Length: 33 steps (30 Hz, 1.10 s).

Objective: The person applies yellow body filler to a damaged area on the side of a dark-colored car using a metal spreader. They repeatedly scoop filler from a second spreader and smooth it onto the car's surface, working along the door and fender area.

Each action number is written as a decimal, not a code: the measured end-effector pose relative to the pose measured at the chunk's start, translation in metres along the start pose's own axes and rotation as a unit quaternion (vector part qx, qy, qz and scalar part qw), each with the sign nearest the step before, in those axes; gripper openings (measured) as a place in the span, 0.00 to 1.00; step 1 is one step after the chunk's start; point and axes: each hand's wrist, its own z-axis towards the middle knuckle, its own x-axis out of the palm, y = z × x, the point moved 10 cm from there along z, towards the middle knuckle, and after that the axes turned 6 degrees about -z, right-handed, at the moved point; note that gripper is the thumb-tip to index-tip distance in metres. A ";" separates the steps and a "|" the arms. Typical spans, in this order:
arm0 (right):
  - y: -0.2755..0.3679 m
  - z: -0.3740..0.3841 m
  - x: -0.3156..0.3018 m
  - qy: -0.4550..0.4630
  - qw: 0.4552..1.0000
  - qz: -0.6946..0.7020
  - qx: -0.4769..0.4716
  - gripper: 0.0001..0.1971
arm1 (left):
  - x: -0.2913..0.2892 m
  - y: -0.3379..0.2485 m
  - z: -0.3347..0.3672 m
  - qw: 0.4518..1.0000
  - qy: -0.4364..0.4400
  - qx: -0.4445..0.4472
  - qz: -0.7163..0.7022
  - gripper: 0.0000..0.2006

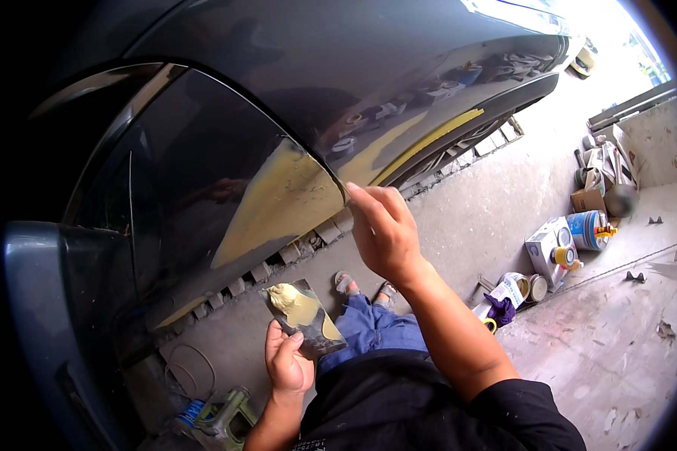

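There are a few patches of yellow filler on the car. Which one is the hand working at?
The right hand touches the big patch by the door edge; the narrow yellow strip farther along lies beyond it, untouched.

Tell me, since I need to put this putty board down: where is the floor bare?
Bare concrete floor between the dark car panel and the cans and boxes at right. Crowded there, and around the green stand at lower left.

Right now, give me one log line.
left hand: holds putty board | right hand: at car panel edge, beside putty patch
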 end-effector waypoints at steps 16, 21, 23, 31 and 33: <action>-0.036 -0.137 0.004 0.158 0.743 0.482 0.436 0.22 | 0.029 -0.014 0.000 0.996 0.066 -0.023 -0.052 0.25; 0.013 -0.158 -0.005 0.258 0.582 0.651 0.414 0.24 | 0.057 -0.001 -0.005 0.986 0.106 -0.083 -0.094 0.24; 0.036 -0.159 -0.004 0.310 0.533 0.679 0.398 0.21 | 0.079 0.007 -0.012 0.981 0.138 -0.099 -0.091 0.23; -0.032 -0.162 -0.025 0.149 0.618 0.603 0.482 0.14 | 0.146 -0.021 -0.060 0.971 0.231 -0.011 -0.065 0.22; -0.025 -0.161 -0.051 0.120 0.604 0.636 0.465 0.17 | 0.134 -0.035 -0.060 0.977 0.192 0.092 0.006 0.21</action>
